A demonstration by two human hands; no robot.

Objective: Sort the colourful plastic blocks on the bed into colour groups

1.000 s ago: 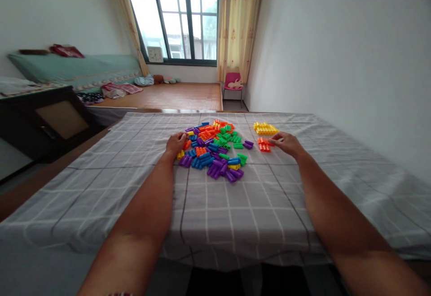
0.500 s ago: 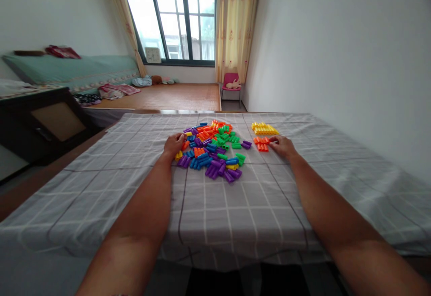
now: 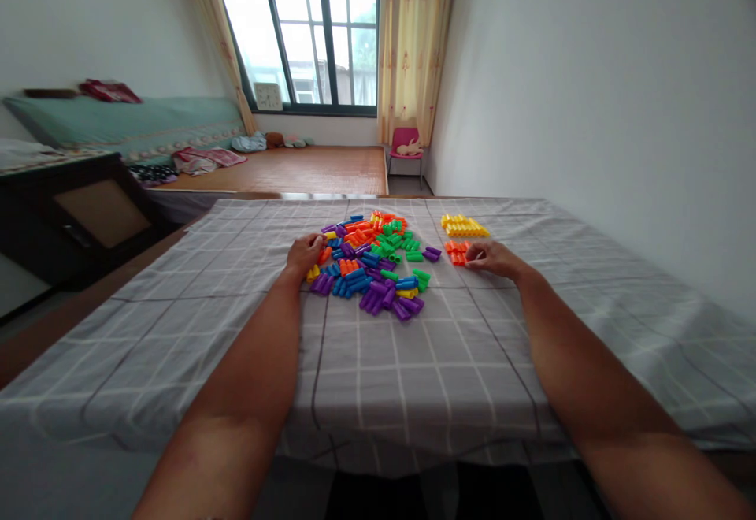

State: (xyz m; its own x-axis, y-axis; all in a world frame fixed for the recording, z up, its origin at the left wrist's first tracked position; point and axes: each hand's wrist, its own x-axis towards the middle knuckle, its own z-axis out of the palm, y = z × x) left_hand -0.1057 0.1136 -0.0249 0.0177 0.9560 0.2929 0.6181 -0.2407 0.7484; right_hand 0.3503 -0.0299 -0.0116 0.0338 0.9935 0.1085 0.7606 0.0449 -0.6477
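Loosely curled, the right fingers touch orange tubes.

Bare left grip, bare right grip, uncovered forearms widening toward elbows, dark legwear

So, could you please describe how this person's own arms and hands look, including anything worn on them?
The left hand and right hand are ungloved. The left forearm and right forearm are bare, with no sleeve, watch or cable visible along them. Any rings would be too small to make out here.
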